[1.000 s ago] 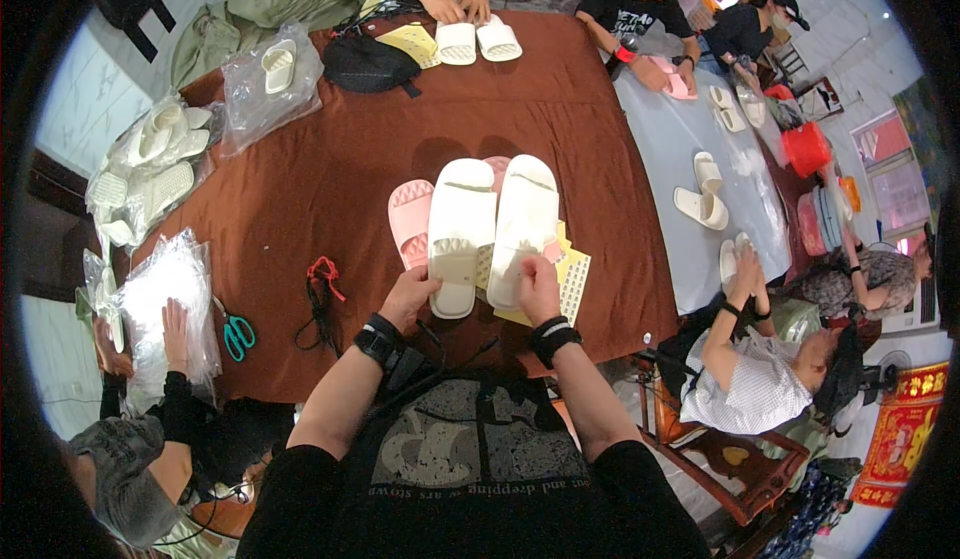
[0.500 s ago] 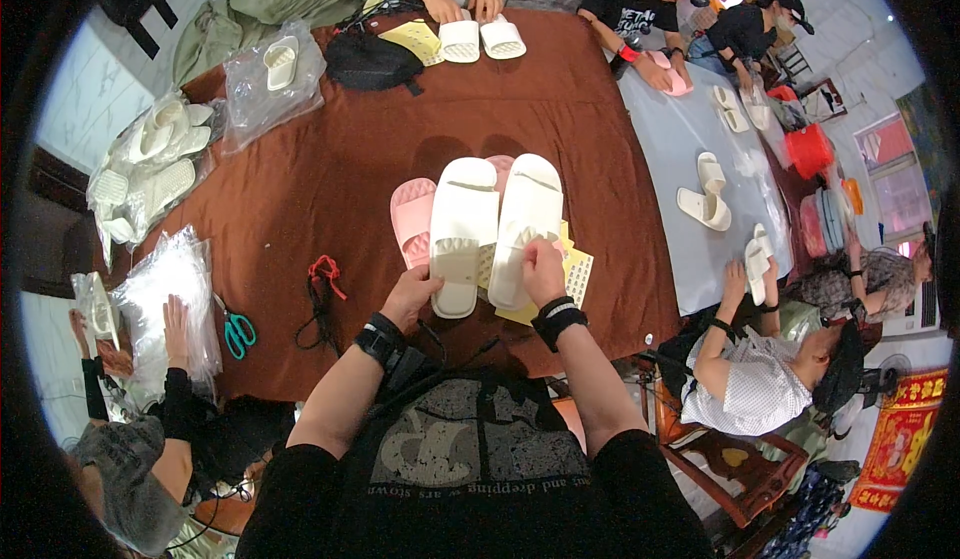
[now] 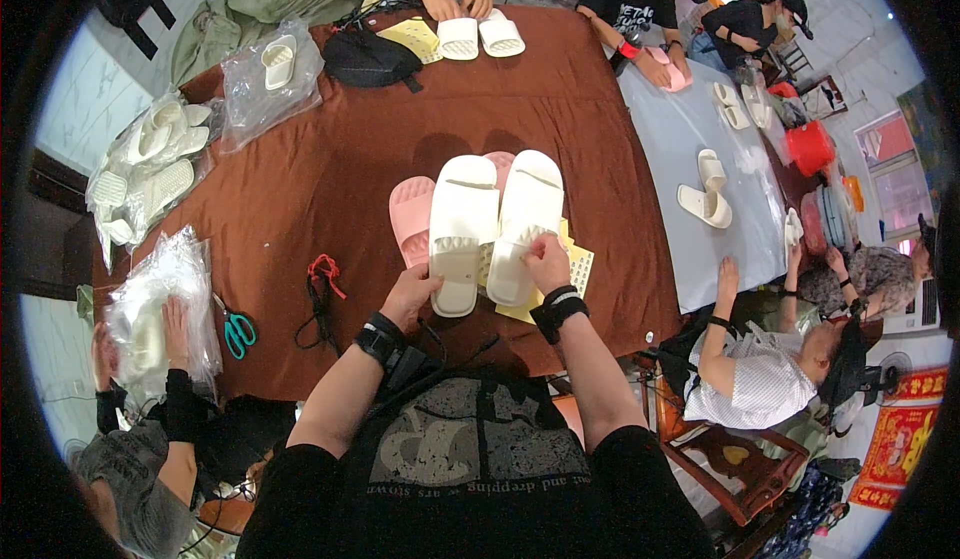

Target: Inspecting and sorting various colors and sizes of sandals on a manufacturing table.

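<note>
A pair of white slippers is held up side by side over the brown-covered table, toes pointing away from me. My left hand (image 3: 408,297) grips the heel edge of the left white slipper (image 3: 463,209). The right white slipper (image 3: 531,197) has its heel pinched by my right hand (image 3: 548,262), thumb and fingers at its side. Behind them lies a pair of pink slippers (image 3: 408,217), mostly covered by the white ones. Yellow sticker sheets (image 3: 578,267) lie partly under the right slipper and my right hand.
Teal scissors (image 3: 238,333) and a black cord with red ties (image 3: 322,289) lie left of me. Bagged white slippers (image 3: 165,154) sit at the far left. A black pouch (image 3: 372,59) rests at the back. Co-workers handle slippers around the table and at a grey table (image 3: 665,149) on the right.
The white slippers in my hands have shifted only slightly. At left, a co-worker's slipper has moved onto the clear bags. At right, another co-worker's slipper has moved away toward the table's far edge.
</note>
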Available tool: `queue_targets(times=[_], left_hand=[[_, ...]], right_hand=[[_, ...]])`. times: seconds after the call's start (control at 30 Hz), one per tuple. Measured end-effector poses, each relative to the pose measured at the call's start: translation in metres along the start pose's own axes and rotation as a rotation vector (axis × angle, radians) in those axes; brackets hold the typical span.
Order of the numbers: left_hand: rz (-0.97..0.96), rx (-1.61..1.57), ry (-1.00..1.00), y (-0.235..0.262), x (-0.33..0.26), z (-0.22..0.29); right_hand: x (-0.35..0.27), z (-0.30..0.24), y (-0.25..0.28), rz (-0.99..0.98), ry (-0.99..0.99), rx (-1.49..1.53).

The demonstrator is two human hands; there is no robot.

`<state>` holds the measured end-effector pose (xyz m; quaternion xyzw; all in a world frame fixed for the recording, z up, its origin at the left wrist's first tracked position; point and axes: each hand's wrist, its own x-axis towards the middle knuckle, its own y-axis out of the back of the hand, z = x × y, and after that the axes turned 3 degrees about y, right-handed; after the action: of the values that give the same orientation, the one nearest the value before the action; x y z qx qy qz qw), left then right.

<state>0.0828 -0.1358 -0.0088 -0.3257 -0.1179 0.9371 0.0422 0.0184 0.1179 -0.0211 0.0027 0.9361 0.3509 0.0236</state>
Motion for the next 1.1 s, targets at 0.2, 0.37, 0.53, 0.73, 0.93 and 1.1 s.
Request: queue_targets(times=[0.2,0.37,0.53,0.73,0.93,1.1], left_hand=[[0.013,0.018,-0.017,-0.002,-0.005,0.005],[-0.013,-0.025,0.018,-0.01,-0.006,0.011],[0.053,0.291,0.0,-0.001,-0.016,0.022],[0.321,0.801,-0.505,0.014,-0.011,0.037],[-0.037,0.619,-0.532,-0.051,-0.068,0.112],[-0.596,0.401,-0.397,-0.113,-0.091,0.113]], right_hand=[[0.004,0.008,-0.002,-0.027,0.012,0.008],[0.008,0.04,0.0,0.025,0.07,0.076],[-0.01,-0.001,0.028,-0.123,-0.364,0.562],[-0.017,-0.026,0.076,0.03,-0.399,0.898],[-0.005,-0.08,0.114,0.024,-0.255,1.576],[0.006,-0.142,0.121,0.065,-0.131,1.686]])
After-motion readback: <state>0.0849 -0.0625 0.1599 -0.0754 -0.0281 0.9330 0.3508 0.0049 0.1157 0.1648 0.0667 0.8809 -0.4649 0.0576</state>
